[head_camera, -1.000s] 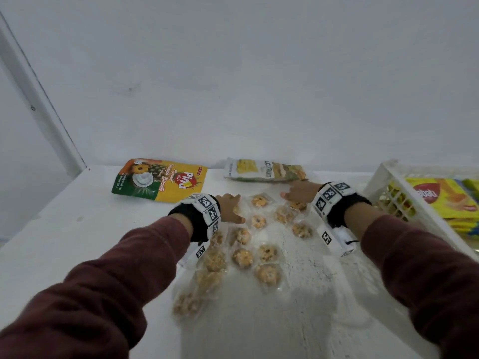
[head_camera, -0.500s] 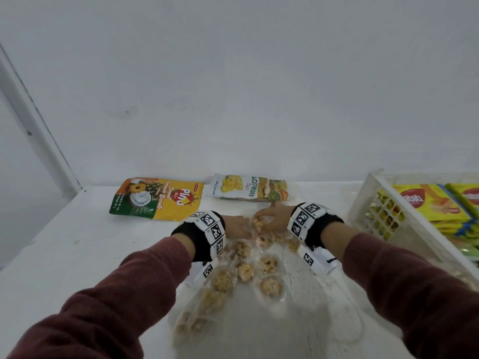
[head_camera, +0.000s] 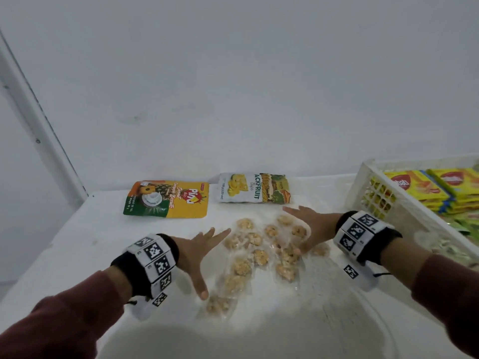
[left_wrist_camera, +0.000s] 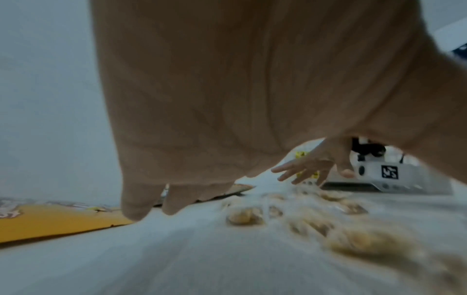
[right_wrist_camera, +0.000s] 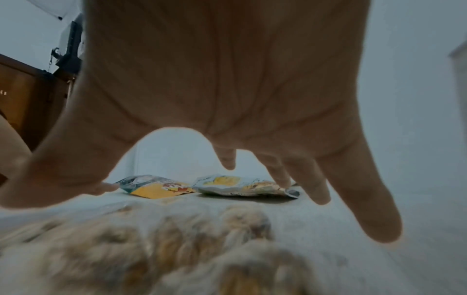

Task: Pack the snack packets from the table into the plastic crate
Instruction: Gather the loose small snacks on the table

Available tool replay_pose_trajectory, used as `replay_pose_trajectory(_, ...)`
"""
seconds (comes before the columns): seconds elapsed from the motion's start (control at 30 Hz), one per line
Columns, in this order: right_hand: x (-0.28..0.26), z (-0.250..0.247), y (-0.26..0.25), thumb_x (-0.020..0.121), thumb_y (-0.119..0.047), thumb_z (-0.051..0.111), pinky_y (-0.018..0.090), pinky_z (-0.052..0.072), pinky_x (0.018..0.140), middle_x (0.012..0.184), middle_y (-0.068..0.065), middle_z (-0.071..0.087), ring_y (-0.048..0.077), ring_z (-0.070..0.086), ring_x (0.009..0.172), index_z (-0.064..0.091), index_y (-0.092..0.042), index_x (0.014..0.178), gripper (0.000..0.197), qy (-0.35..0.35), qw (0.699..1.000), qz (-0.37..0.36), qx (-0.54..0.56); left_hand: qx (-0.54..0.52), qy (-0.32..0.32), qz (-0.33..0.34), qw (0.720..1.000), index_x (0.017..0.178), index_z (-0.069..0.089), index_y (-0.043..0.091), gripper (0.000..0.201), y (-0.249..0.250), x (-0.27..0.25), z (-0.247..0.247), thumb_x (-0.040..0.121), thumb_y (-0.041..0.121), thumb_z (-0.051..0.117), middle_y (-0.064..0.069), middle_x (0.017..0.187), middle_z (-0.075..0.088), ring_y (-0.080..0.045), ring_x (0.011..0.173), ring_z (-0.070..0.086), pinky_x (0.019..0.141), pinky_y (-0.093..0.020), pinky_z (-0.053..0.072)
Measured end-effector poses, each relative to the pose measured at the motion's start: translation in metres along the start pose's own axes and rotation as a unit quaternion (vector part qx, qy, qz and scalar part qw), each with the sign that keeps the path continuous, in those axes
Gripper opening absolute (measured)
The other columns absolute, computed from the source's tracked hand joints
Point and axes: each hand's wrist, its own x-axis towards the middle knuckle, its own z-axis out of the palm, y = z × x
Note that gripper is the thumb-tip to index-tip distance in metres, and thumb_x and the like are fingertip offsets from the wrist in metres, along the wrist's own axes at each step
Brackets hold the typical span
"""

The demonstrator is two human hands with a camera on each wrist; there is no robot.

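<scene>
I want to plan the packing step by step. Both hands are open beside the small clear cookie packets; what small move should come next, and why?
Probably bring the left hand and right hand together to gather the loose cookie packets. They lie scattered between the open palms, ungripped, and the crate stands to the right.

Reads "Pind" in red on the yellow pouch (head_camera: 167,199). Next to it, "ACKFRUIT" and "100 g" on the white bag (head_camera: 255,188). Red logos in the crate (head_camera: 368,182) too blurred to read.

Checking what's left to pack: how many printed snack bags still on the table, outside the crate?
2: the yellow pineapple bag at the far left, and the jackfruit bag beside it. The clear cookie packets not counted.
</scene>
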Motion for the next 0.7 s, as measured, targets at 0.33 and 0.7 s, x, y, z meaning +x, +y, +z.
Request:
replay_pose_trajectory(0.33, -0.019, 0.04, -0.014, 0.072, -0.045, 0.074, 0.045, 0.019, 0.115, 0.154, 0.014, -0.017, 0.03, 0.003, 0.145, -0.019, -0.03, 0.145, 0.119, 0.008, 0.996, 0.086, -0.009, 0.136, 0.042, -0.021, 0.99, 0.137, -0.032, 0.037, 0.13, 0.015, 0.015, 0.04, 0.063, 0.061, 0.072, -0.009, 0.146, -0.039, -0.042, 0.138, -0.022, 0.111, -0.057, -0.008)
replay_pose_trajectory(0.7, -0.016, 0.041, -0.015, 0.076, -0.049, 0.069, 0.049, 0.014, 0.115, 0.153, 0.016, -0.022, 0.033, -0.006, 0.144, -0.022, -0.029, 0.144, 0.116, 0.002, 0.994, 0.11, -0.016, 0.151, 0.112, -0.031, 0.982, 0.143, -0.026, 0.024, 0.114, 0.036, 0.059, 0.022, 0.078, 0.055, 0.062, -0.013, 0.154, -0.02, -0.029, 0.144, -0.013, 0.114, -0.051, 0.0)
